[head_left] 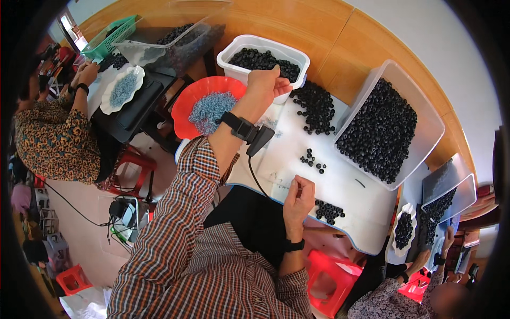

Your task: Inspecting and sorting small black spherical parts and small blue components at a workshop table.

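My left hand (267, 87) reaches over the near rim of a white tub (239, 73) of small black ring-like pieces (260, 58). Its thumb stands apart from the loosely bent fingers, and I see nothing held. A black device with a cable is strapped to that wrist. Close to the table's front edge, my right hand (298, 199) is closed, fingers curled in a pinch; what they hold, if anything, is hidden. Beside it lies a cluster of black pieces (329, 211), with a few more black pieces (313, 160) farther in and a larger heap (314, 108) by the tub.
A red scalloped bowl (183, 101) of pale blue bits stands left of the tub. At right, a clear bin (425, 143) of black pieces rests tilted on the white table (356, 218). People work at tables on both sides. A red stool (332, 282) stands below the table.
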### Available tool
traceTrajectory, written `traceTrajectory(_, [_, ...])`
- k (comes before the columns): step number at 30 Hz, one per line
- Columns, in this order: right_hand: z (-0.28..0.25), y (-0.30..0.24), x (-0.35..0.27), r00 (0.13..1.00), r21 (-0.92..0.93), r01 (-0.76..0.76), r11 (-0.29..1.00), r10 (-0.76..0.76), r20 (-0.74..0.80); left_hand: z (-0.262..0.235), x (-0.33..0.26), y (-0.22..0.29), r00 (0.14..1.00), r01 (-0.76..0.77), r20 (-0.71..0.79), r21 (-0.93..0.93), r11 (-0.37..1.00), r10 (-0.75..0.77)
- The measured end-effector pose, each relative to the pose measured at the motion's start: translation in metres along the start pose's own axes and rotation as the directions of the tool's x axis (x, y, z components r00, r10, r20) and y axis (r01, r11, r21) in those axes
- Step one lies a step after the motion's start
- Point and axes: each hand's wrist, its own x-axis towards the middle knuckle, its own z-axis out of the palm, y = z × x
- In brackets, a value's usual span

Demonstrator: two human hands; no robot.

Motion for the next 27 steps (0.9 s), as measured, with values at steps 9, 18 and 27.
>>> traceTrajectory(9, [0.001,0.006,0.002,1.000,0.014,0.001,1.000,-0.001,-0.020,-0.058,-0.106,-0.016,0.982,-0.115,0.185,0.368,0.923,0.049])
traceTrajectory(18, [0.003,0.006,-0.002,1.000,0.020,0.010,1.000,-0.010,-0.022,-0.137,-0.141,-0.085,0.807,-0.467,0.338,0.867,0.173,0.483])
traceTrajectory(27, [0.006,0.008,-0.002,0.999,-0.005,0.025,1.000,-0.025,-0.039,-0.124,-0.141,-0.084,0.831,-0.399,0.387,0.915,-0.056,0.399])
